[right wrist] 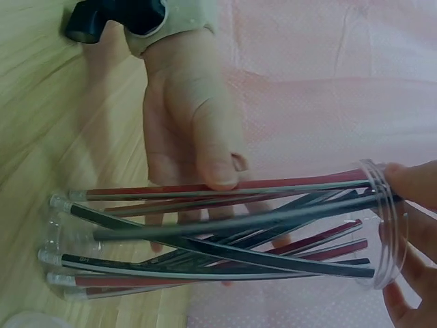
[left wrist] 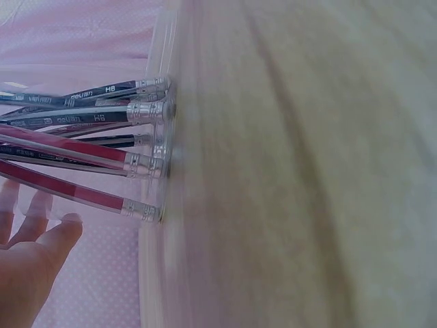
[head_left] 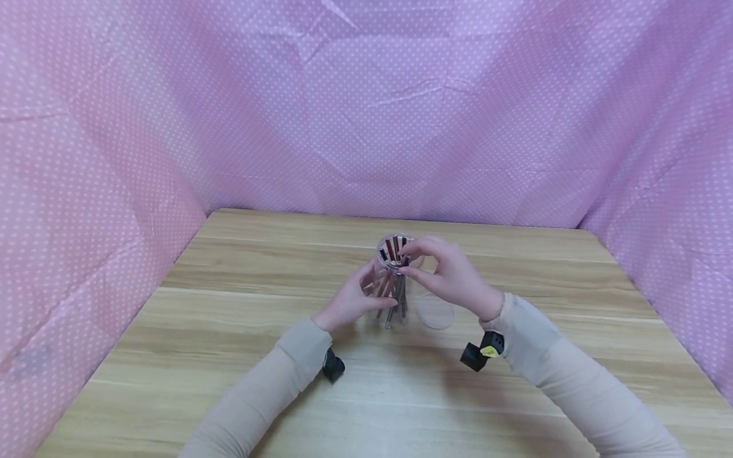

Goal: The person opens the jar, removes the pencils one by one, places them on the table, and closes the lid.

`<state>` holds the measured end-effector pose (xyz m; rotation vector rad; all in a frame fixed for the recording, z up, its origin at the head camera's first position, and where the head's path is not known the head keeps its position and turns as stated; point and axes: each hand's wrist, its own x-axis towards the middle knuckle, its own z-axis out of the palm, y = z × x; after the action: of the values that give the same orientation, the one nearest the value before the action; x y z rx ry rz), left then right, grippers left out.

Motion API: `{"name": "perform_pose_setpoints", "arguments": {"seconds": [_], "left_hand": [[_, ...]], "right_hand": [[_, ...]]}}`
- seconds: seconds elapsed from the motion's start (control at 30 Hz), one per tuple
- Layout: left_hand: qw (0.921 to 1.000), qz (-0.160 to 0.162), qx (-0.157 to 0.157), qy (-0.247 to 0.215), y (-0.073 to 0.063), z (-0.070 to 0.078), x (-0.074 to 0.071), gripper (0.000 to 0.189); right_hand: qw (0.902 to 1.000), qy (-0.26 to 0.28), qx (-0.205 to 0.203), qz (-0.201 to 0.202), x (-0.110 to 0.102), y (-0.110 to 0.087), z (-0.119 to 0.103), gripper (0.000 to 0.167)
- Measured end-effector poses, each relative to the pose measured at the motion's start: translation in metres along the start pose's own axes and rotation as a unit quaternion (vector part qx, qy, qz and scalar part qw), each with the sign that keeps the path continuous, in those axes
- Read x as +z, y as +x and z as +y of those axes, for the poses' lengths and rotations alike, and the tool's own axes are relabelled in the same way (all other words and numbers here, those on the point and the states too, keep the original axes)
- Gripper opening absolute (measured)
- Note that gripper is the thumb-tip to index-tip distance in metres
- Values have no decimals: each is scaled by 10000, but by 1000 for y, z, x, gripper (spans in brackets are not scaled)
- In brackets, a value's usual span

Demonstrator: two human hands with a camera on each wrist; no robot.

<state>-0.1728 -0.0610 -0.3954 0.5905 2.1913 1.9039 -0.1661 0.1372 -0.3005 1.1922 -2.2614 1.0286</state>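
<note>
A clear plastic cylinder (head_left: 380, 259) stands on the wooden table, full of dark and red striped pencils (left wrist: 75, 147) with silver ends downward. My left hand (head_left: 350, 300) grips its side from the left, thumb across the front in the head view. At the open top is my right hand (head_left: 455, 275), its thumb and forefinger pinching the upper end of a dark pencil (right wrist: 225, 224). That pencil's lower end sits higher than the others in the right wrist view, with most of its length still inside the cylinder.
A clear round lid (head_left: 435, 312) lies flat on the table just right of the cylinder. The wooden table (head_left: 229, 305) reaches back to a pink dotted cloth (head_left: 366, 127) that hangs behind it and at both sides.
</note>
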Motion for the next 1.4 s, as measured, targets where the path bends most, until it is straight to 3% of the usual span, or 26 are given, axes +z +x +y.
{"name": "perform_pose_setpoints", "arguments": {"seconds": [0.33,0.47,0.53,0.6,0.7,0.97,1.07,1.4], "left_hand": [[10000,-19,-76,12,1,-1,1,88],[9998,-35,-182,-36,0,0,2,88],[9998,-17,-205,-23,0,1,2,88],[9998,7,-194,-20,1,1,2,87],[9999,48,-160,-11,1,1,2,87],[9998,27,-192,-66,0,-2,1,89],[9997,54,-246,-25,-1,-1,2,89],[9997,-30,-151,-179,-1,-2,3,88]], "right_hand": [[9979,563,305,17,-6,1,-4,27],[9939,903,406,478,-11,5,-6,28],[9860,1376,532,776,-14,9,-7,27],[9725,1960,694,1053,-17,13,-8,27],[9444,2765,1020,1460,-22,18,-7,26],[8894,3395,1928,2380,-36,26,5,25],[8633,3740,2140,2627,-43,27,11,21],[7474,5174,2513,3324,-63,23,32,15]]}}
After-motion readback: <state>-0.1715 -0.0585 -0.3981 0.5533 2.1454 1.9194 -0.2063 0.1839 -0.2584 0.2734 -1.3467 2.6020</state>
